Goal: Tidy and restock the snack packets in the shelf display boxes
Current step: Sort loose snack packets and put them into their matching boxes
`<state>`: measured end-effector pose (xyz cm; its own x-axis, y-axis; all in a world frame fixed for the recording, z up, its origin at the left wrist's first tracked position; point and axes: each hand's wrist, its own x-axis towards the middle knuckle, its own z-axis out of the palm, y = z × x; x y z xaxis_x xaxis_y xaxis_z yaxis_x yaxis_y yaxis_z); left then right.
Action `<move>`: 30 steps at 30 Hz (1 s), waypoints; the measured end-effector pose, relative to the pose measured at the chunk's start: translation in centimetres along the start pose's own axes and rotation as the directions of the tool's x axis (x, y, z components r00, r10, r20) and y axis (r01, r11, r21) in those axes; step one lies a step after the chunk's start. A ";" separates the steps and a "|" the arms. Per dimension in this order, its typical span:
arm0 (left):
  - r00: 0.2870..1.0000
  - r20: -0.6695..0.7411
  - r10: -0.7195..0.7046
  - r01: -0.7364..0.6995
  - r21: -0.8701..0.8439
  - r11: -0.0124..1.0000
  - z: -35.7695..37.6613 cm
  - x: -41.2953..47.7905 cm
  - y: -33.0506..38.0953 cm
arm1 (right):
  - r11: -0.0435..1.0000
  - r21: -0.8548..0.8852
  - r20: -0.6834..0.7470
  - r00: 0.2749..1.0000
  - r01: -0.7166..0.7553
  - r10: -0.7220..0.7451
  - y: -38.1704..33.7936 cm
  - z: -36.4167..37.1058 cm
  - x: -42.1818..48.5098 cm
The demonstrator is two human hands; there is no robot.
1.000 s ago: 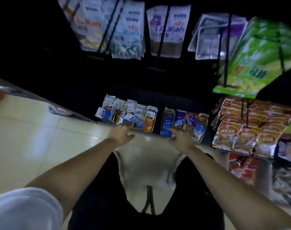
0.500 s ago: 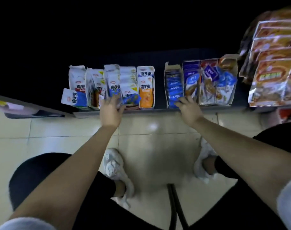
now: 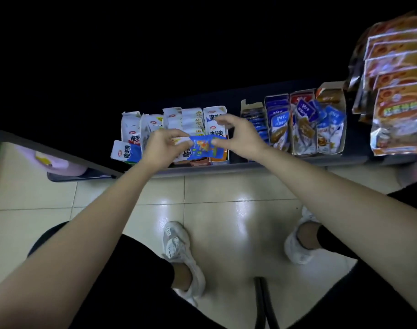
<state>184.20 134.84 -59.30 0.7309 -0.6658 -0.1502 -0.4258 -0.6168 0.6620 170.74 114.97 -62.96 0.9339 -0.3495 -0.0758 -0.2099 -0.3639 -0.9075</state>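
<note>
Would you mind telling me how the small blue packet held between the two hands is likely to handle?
Probably floppy: the blue packet looks like a thin flat pouch, pinched at one end by the left hand and at the other by the right hand. Likely light, since pinches alone carry it. Its smooth-looking film may be slippery.

Lighting: dim overall; upper half, 10 to 2 o'clock, near black.
Glare: soft white patches on floor tiles (image 3: 247, 210), centre.
Distortion: wide-angle bending at edges; orange packets (image 3: 397, 110) at 3 o'clock smeared.
Focus: soft throughout.
</note>
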 end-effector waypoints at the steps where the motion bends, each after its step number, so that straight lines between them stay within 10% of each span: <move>1: 0.998 0.036 0.057 -0.057 -0.008 0.998 -0.4 -0.2 1.2 | 0.999 0.017 0.033 0.998 0.044 -0.045 -1.5 0.0 0.3; 6: 0.972 -0.001 0.234 -0.234 -0.047 0.971 -1.8 -0.6 4.9 | 0.977 -0.133 0.199 0.970 0.168 -0.140 -5.1 -1.1 0.6; 11: 0.972 -0.162 0.168 -0.180 -0.068 0.981 -1.1 -0.4 2.1 | 0.985 -0.168 0.033 0.999 0.045 -0.040 -3.7 -2.5 0.8; 17: 0.983 0.012 0.181 -0.180 0.173 0.968 3.4 1.9 -2.4 | 0.960 -0.016 -0.250 0.931 -0.279 0.266 0.5 -3.8 1.1; 22: 0.934 0.179 0.309 -0.357 0.528 0.770 7.6 6.7 -2.3 | 0.905 0.128 -0.341 0.839 -0.405 0.424 3.6 -2.6 1.3; 30: 0.949 0.272 0.159 -0.309 0.708 0.635 12.2 11.1 -1.7 | 0.899 0.143 -0.362 0.823 -0.414 0.437 7.8 -1.4 0.1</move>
<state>186.53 123.34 -71.06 0.4810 -0.8440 -0.2374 -0.8740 -0.4830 -0.0535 168.78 110.92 -69.52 0.5725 -0.7592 -0.3096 -0.5344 -0.0591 -0.8432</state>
